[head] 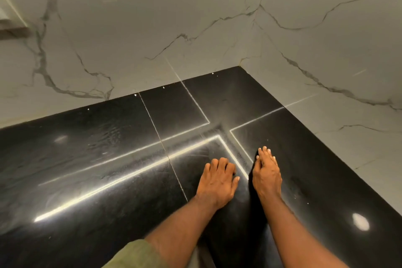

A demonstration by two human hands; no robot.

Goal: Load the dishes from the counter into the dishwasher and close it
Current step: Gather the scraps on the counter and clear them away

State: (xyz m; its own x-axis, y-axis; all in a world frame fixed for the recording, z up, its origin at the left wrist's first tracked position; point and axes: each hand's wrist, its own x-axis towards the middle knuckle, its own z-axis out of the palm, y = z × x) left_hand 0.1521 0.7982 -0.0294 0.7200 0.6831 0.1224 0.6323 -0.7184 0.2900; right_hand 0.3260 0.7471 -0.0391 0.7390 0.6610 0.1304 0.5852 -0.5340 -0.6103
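Although dishes were to be loaded, none showed on the black bench (108,159); the left hand (216,183) rested loosely curled and the right hand (266,175) flat, both holding nothing. Locating the dishes should come first.

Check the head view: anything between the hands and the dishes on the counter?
Cannot say: no dishes or dishwasher show. Left hand and right hand rest, holding nothing, on the black counter in the marble wall corner.

The counter (91,169) runs off the frame's left, bottom and right edges. Both forearms and a green sleeve (134,254) are cut at the bottom. A ledge (10,26) at upper left is blurred.
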